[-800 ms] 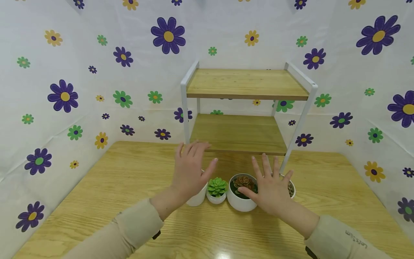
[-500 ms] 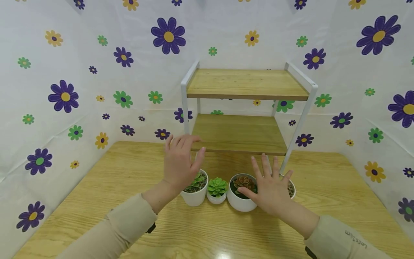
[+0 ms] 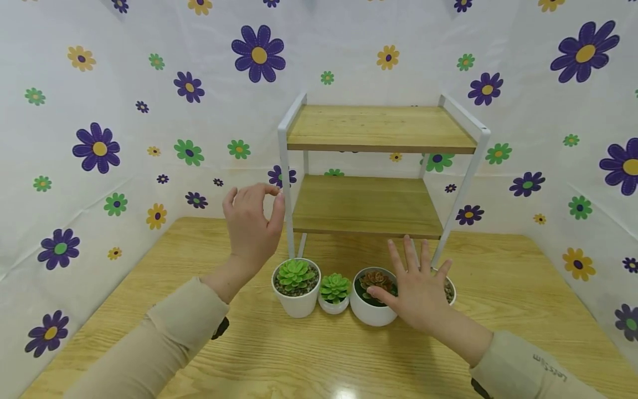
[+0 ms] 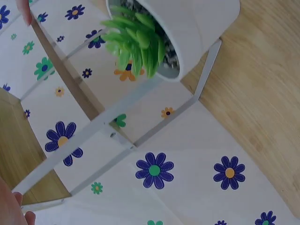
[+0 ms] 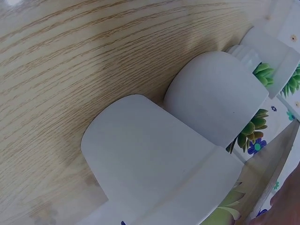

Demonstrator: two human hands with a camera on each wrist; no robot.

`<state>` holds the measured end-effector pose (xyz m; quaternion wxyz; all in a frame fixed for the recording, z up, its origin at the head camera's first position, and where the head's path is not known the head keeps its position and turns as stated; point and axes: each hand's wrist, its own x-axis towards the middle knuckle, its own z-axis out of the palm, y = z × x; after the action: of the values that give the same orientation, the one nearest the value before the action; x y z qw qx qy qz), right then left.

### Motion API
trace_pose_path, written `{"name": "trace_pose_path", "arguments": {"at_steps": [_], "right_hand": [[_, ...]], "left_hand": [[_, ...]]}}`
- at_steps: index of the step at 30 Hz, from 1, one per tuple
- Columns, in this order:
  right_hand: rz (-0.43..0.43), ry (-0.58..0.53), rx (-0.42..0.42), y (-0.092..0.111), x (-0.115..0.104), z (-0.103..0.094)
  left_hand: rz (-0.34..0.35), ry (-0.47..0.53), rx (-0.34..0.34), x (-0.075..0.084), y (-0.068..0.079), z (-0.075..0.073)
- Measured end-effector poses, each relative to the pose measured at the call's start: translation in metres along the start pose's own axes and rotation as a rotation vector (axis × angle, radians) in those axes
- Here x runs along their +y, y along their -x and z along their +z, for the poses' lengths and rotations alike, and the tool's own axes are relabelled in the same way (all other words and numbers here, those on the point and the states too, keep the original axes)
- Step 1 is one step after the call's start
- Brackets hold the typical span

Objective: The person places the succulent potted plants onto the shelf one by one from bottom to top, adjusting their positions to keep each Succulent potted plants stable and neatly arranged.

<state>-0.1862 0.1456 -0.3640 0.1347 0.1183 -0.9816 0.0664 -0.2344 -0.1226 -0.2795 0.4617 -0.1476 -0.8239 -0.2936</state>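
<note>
My left hand (image 3: pixel 251 224) is raised beside the shelf's left front post (image 3: pixel 285 183), its fingers bent toward the thumb and nothing visible held. In the left wrist view, fingers (image 4: pixel 14 208) show at the lower left corner, close to that post. Below it stands a white pot (image 3: pixel 296 302) with a green succulent (image 4: pixel 131 42). Over the rightmost white pot (image 5: pixel 154 159) my right hand (image 3: pixel 416 293) spreads its straight fingers, hiding most of that pot in the head view. Between them are a small succulent pot (image 3: pixel 334 305) and a white bowl-shaped pot (image 3: pixel 374 316) with a brownish succulent (image 3: pixel 376 282).
A two-tier shelf with wooden boards and pale metal posts rises behind the pots; its top board (image 3: pixel 381 126) and lower board (image 3: pixel 369 205) bear nothing visible. Flower-print cloth (image 3: pixel 344 33) surrounds the wooden table (image 3: pixel 299 360).
My left hand has moved left and up, away from above the left pot, uncovering its succulent, and its fingers have bent more. My right hand stays in place.
</note>
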Motion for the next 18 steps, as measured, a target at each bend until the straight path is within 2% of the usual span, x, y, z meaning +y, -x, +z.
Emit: {"name": "trace_pose_path", "arguments": {"at_steps": [4,9,14,18], "right_hand": [[-0.001,0.005,-0.005,0.0,0.0,0.0],[-0.002,0.019,0.0,0.0,0.001,-0.001],[-0.003,0.037,0.009,0.0,0.002,-0.002],[-0.005,0.028,0.009,0.001,0.002,-0.002]], "left_hand": [[-0.066,0.007,-0.013,-0.006,-0.011,-0.001],[-0.136,0.049,-0.082,-0.011,-0.027,-0.004],[-0.198,0.1,-0.122,-0.017,-0.041,-0.005],[-0.277,0.153,-0.18,-0.017,-0.053,-0.008]]}}
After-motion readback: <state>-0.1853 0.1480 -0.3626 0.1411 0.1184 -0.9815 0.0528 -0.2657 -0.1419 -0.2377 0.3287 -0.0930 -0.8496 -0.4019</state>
